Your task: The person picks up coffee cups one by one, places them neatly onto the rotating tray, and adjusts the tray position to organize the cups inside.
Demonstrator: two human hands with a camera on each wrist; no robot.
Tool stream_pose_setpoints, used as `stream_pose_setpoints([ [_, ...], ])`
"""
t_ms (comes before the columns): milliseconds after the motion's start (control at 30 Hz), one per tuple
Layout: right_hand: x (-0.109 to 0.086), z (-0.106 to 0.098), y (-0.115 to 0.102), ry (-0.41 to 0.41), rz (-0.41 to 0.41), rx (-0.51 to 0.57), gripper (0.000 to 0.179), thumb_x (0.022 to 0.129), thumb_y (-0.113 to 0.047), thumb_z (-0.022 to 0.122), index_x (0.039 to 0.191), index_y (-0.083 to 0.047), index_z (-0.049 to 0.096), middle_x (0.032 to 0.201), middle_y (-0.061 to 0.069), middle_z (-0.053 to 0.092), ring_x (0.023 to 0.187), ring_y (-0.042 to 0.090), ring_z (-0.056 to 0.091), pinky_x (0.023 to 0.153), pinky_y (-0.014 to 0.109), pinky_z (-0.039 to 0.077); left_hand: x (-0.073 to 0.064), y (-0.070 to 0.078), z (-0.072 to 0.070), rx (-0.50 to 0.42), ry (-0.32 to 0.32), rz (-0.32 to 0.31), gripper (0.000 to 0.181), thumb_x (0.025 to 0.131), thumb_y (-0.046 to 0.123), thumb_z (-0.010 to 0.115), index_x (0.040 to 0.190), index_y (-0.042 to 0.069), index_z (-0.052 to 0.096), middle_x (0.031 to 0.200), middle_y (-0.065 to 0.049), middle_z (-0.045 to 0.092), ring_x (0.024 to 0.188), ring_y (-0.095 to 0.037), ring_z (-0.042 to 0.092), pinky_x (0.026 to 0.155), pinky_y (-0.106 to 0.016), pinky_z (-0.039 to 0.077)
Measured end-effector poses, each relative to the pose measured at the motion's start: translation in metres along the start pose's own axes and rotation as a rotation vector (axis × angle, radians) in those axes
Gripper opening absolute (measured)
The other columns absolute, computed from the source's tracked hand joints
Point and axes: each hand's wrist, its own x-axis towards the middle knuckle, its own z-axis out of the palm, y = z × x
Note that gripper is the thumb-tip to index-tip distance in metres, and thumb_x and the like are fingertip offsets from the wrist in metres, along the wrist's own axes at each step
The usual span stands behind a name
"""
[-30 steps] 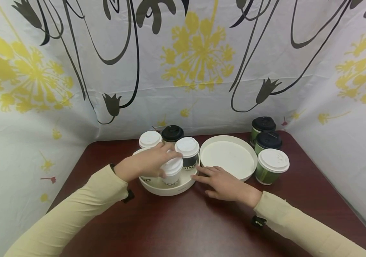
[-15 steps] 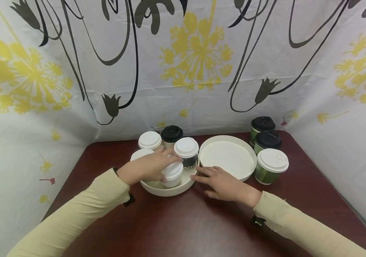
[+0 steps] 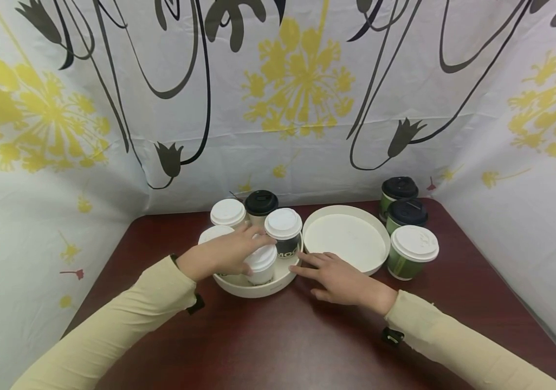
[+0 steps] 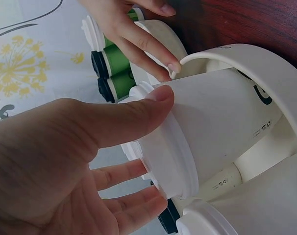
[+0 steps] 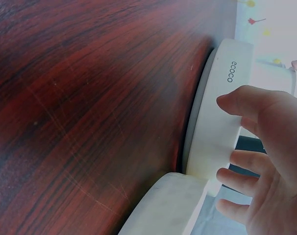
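My left hand [image 3: 226, 249] pinches the lid [image 4: 168, 152] of the front white cup [image 3: 262, 265], thumb on one side, fingers on the other. With twelve farthest from me, that cup sits near six o'clock within the left tray [image 3: 253, 291]; I cannot tell whether its base bears on the tray floor. My right hand [image 3: 338, 279] is spread, fingertips at the tray's rim near four o'clock, apparently steadying it.

I judge the step to be handling this one cup, though whether I am settling or lifting it is unclear. Either way, the next move calls for an upright cup and fingers clear of the dark-sleeved cup [image 3: 284, 227] at two.

Counting, I make it five cups at this tray: those two, a left white-lidded cup [image 3: 214, 233] at nine, a rear white-lidded cup [image 3: 228, 214] at eleven and a black-lidded cup [image 3: 261, 203] at twelve, the last perhaps behind the tray. Three green cups [image 3: 412, 252], two black-lidded and one white-lidded, stand on the worktop [image 3: 268, 346] at three o'clock from the right tray [image 3: 346, 238]. Trays: two.
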Motion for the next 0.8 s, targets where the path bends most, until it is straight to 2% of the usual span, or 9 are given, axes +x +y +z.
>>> stream_pose_setpoints([
  [433, -0.0003, -0.0020, -0.0010, -0.008, 0.001, 0.000, 0.067, 0.088, -0.028, 0.071, 0.149, -0.026, 0.045, 0.155, 0.014, 0.042, 0.139, 0.034, 0.047, 0.110, 0.053, 0.041, 0.0008, -0.0015, 0.0000, 0.046, 0.002, -0.002, 0.080, 0.080, 0.018, 0.082, 0.149, 0.019, 0.043, 0.152, -0.014, 0.040, 0.139, -0.037, 0.040, 0.105, -0.050, 0.048],
  [800, -0.0003, -0.0006, -0.0010, -0.009, 0.000, 0.002, 0.068, 0.087, -0.029, 0.071, 0.149, -0.026, 0.045, 0.156, 0.015, 0.042, 0.139, 0.035, 0.047, 0.110, 0.055, 0.041, 0.0012, -0.0020, 0.0013, 0.064, 0.010, -0.014, 0.082, 0.078, 0.023, 0.084, 0.148, 0.018, 0.042, 0.151, -0.014, 0.040, 0.139, -0.037, 0.040, 0.106, -0.050, 0.048],
])
